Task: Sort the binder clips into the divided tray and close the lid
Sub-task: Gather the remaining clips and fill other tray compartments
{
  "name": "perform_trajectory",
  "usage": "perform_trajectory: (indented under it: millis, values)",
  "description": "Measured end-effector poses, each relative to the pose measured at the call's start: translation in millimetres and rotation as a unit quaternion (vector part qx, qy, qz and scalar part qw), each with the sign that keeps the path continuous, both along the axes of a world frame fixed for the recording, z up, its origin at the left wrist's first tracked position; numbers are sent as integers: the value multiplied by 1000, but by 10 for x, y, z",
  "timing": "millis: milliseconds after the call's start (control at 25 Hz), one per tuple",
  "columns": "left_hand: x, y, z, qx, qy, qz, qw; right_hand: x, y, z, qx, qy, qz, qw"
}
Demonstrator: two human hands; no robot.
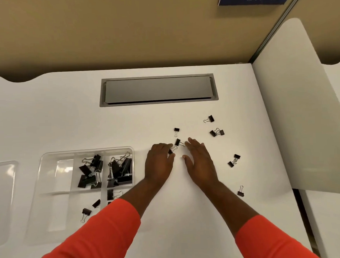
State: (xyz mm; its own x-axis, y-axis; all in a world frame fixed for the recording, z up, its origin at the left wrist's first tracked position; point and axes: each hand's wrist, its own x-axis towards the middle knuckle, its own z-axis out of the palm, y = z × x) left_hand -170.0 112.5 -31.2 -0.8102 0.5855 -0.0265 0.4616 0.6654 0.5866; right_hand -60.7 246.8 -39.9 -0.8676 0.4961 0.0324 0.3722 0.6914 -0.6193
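Head view: white table (178, 215); clear divided tray (85, 150) at left holds black binder clips (89, 172) in several compartments. Left hand (159, 162) pinches a small clip (171, 151); right hand (200, 162) lies flat, fingers straight, among loose clips (216, 132) on the table.

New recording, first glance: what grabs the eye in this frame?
Two hands in bright orange sleeves meet at the centre of the desk: the left hand pinches a small binder clip, the right hand lies open beside it. At left, a clear divided tray holds black clips; loose clips scatter to the right.
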Motion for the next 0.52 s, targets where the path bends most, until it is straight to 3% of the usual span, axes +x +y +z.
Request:
perform_trajectory:
  millis: [280,520]
  values:
    - [-41,-42,34,61,-59,15,996,-385,-10,-136,27,37,41,998]
    - [-100,-139,107,59,-57,24,996,-420,-69,-182,29,-9,48,998]
